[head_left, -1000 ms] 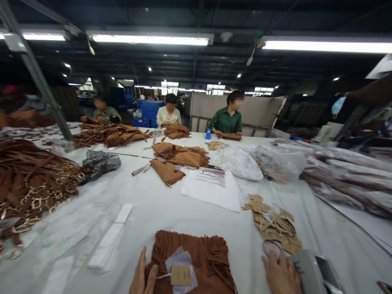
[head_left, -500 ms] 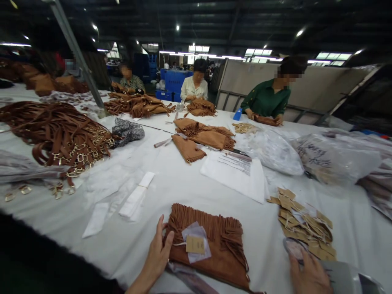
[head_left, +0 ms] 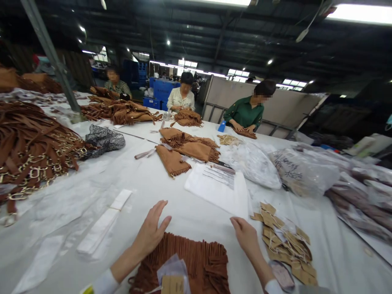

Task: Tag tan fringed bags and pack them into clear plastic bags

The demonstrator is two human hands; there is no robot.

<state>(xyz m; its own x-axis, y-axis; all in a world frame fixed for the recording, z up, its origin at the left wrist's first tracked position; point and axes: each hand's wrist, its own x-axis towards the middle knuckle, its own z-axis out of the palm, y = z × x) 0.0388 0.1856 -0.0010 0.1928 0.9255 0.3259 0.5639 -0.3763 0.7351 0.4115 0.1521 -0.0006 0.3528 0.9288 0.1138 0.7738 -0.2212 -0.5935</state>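
A brown fringed suede bag (head_left: 200, 261) lies at the front edge of my view, its lower part cut off by the frame. A kraft tag (head_left: 172, 284) and a small clear packet (head_left: 174, 267) rest on it. My left hand (head_left: 153, 228) is raised over the bag's upper left corner, thumb and fingers apart, holding nothing. To the right of the bag, my right hand (head_left: 246, 234) hovers over the white table, fingers curled together with nothing visible in them. A round flat container (head_left: 282, 275) sits near my right wrist, beside a heap of kraft tags (head_left: 284, 241).
Banded white paper strips (head_left: 105, 222) lie on the left, with brown straps (head_left: 33, 151) beyond. A white sheet with writing (head_left: 214, 188), tan fringed bags (head_left: 190, 145) and plastic bags (head_left: 301, 167) are ahead. Several co-workers sit across the table; a metal post (head_left: 50, 53) rises at left.
My right hand has left the round container and moved left towards the bag. My left hand has lifted off the bag's left edge. The view has shifted, and the bag appears lower.
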